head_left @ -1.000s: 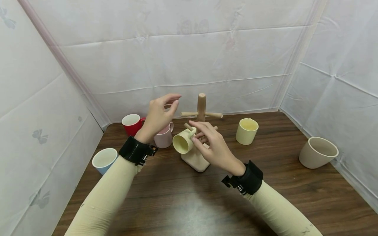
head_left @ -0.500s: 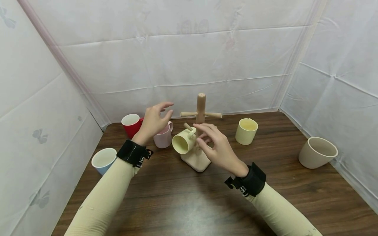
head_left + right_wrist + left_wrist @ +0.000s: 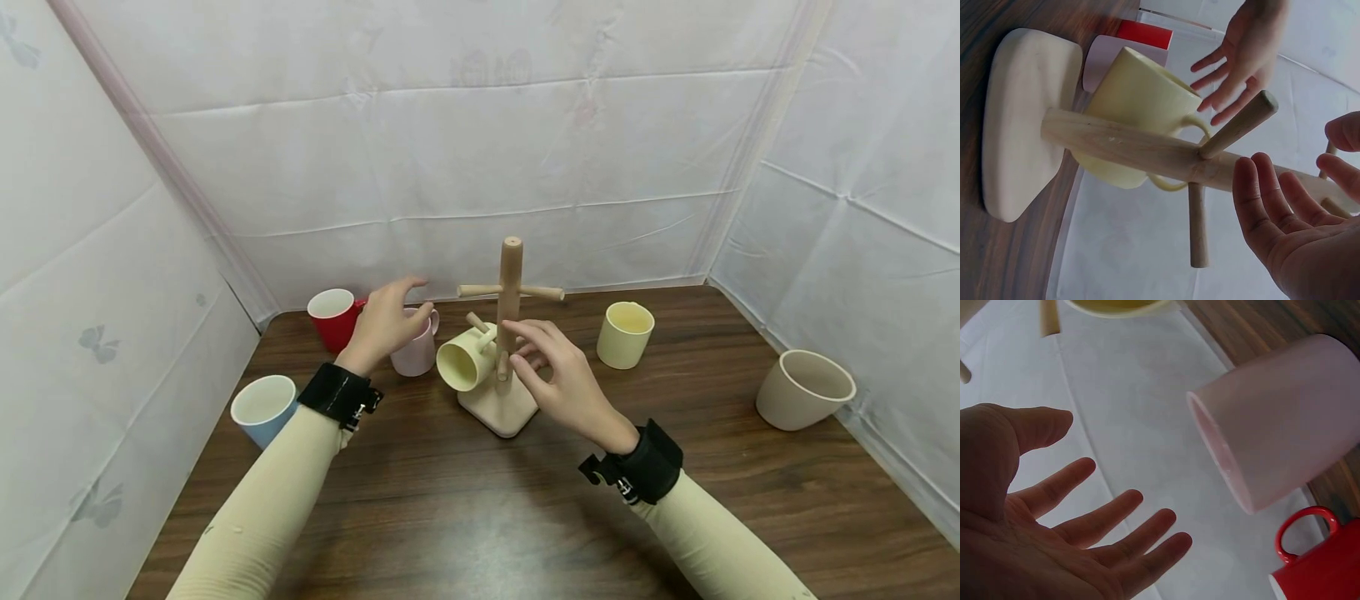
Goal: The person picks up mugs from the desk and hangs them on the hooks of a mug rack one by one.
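A pale yellow mug [image 3: 461, 365] hangs tilted by its handle on a lower peg of the wooden mug tree [image 3: 511, 267], its mouth facing forward and left. My right hand [image 3: 558, 379] is beside the post with fingers loosely bent and nothing in them; in the right wrist view its fingertips [image 3: 1249, 172] overlap the post. Over the pink mug [image 3: 412, 357] is my left hand [image 3: 384, 327], thumb and fingers spread, covering part of that mug from above. The left wrist view shows that palm holding nothing, apart from the pink mug [image 3: 1285, 419].
Behind the left hand stands a red mug [image 3: 333, 321], with a light blue mug [image 3: 266, 412] nearer on the left. A second yellow mug [image 3: 626, 337] stands right of the tree, and a beige cup [image 3: 804, 390] farther right. White sheeting [image 3: 480, 150] walls the dark wooden table [image 3: 450, 517].
My left hand has moved left and down, from near the tree to over the pink mug. The right hand has drawn slightly right and down, away from the hanging yellow mug's handle.
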Tool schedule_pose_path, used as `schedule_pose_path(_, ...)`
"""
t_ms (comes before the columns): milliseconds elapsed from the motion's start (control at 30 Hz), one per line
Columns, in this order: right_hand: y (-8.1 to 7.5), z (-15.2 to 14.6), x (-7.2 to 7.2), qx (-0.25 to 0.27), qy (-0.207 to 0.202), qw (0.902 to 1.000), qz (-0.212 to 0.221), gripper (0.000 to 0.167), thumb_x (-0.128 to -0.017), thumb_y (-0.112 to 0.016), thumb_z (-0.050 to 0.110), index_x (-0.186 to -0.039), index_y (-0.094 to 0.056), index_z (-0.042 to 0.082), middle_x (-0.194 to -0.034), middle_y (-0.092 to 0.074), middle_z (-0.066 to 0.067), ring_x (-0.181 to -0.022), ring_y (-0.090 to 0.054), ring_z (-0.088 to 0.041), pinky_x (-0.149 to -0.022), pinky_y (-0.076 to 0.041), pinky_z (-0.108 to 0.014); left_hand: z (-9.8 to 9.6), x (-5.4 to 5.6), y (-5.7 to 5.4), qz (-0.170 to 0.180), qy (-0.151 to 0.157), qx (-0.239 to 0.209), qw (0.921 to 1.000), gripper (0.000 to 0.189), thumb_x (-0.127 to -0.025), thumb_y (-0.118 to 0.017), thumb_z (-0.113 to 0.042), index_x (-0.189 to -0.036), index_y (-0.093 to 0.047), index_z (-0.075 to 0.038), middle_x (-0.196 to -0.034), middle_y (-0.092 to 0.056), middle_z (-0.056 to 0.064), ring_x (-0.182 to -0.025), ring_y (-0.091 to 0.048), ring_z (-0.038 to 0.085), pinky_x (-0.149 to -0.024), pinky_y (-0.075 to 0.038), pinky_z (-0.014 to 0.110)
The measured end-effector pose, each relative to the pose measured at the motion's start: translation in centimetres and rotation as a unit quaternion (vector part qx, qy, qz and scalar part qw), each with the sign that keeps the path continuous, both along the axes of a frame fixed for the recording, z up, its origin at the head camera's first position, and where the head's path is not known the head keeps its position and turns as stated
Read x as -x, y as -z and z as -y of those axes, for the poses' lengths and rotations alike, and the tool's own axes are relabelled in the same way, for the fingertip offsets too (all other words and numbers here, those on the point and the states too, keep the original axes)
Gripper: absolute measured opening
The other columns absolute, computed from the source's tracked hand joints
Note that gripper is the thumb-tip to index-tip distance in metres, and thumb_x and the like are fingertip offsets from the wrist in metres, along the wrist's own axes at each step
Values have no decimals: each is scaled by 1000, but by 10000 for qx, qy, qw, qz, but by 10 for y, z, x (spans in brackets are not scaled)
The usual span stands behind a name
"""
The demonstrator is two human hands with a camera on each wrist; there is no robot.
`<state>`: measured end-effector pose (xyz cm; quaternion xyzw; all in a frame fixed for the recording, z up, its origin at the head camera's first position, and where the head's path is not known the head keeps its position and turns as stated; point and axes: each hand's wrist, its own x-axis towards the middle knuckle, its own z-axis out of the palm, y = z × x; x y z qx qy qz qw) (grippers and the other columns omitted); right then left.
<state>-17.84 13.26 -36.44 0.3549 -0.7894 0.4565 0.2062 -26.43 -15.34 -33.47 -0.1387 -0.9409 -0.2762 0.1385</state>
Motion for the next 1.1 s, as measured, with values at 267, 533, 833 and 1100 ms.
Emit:
schedule_pose_path(267,6,-9,0,-106,59,9999,59,42,-102,-63,7,-144,-57,6,-131,-58,-13,-98,-68,-18,-77,-58,-30,5,2,14,420,-282,271,9984,54,-98,-66,-32,-146,-55,-9,-144,-55,22,-131,-53,45,-93,-51,67)
schedule_pose_path(533,11,-16,-1,-103,127,9998,147,43,-101,-64,4,-143,-58,5,-132,-58,-12,-97,-68,-20,-77,-60,-36,4,3,23,641,-414,475,9960,59,-97,-67,-37,-147,-53,-10,-150,-49,23,-133,-47,50,-97,-47,69)
schedule_pose_path(833,17,-23,-3,-193,177,9993,250,42,-101,-64,4,-143,-59,5,-135,-60,-9,-100,-67,-19,-77,-59,-36,7,5,31,740,-426,522,9950,61,-96,-69,-40,-147,-53,-11,-146,-52,23,-133,-47,50,-96,-46,72)
schedule_pose_path(1100,23,-28,-2,-240,122,9991,327,43,-101,-64,4,-144,-57,5,-134,-61,-14,-101,-68,-20,-78,-60,-38,10,7,38,815,-465,582,9939,58,-97,-66,-43,-145,-54,-12,-145,-53,23,-132,-49,47,-95,-48,71)
